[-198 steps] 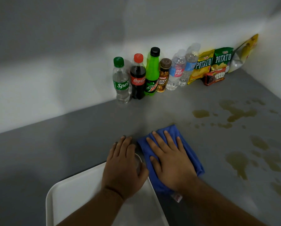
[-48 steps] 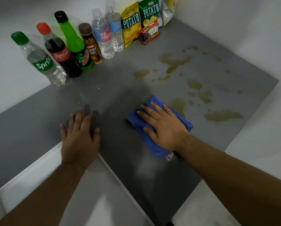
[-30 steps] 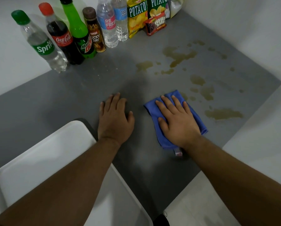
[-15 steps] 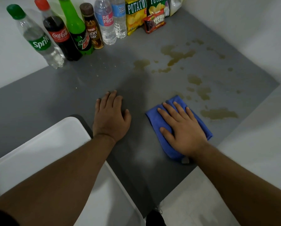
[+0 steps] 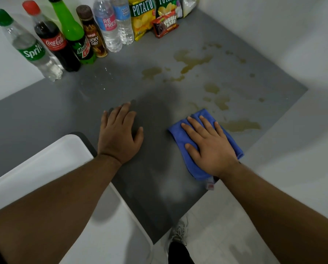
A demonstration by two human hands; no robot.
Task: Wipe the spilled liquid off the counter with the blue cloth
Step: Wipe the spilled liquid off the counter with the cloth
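A folded blue cloth (image 5: 233,141) lies flat on the grey counter (image 5: 68,111) near its right front edge. My right hand (image 5: 207,147) presses down on the cloth with fingers spread. Yellowish spilled liquid (image 5: 191,60) lies in patches beyond and to the right of the cloth; the nearest puddle (image 5: 239,125) sits just right of my fingertips. My left hand (image 5: 119,136) rests flat on bare counter to the left, holding nothing.
A white tray (image 5: 45,164) lies at the front left under my left forearm. Several drink bottles (image 5: 64,37) and snack bags (image 5: 142,16) line the back wall. The counter ends at the right front; floor and my shoe (image 5: 178,231) show below.
My right hand has slid the cloth a little to the right and toward me, closer to the counter's edge and the nearest puddle. My left hand has stayed flat on the counter.
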